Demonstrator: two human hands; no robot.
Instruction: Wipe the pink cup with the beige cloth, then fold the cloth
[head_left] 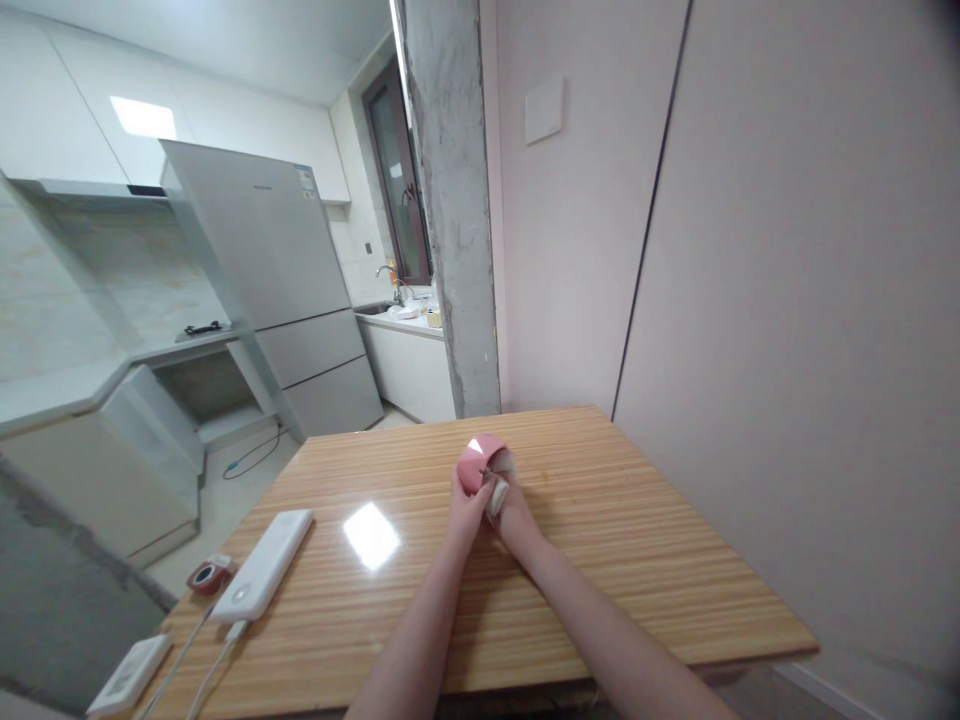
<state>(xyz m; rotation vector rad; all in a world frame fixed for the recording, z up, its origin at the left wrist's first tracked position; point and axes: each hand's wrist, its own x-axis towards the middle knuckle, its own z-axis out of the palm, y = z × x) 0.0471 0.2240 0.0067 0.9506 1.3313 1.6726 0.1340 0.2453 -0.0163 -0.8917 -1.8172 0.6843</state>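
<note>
small rounded pink plastic object [478, 463] held above the striped wooden table [637, 560], mid-far | left hand [466, 508] closed round its pink side | right hand [513, 512] pinched on its white part | judged light, rigid, smooth, slippery; best gripped at the sides

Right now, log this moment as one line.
left hand: grips pink object | right hand: holds it too | above wooden table | power bank left
</note>
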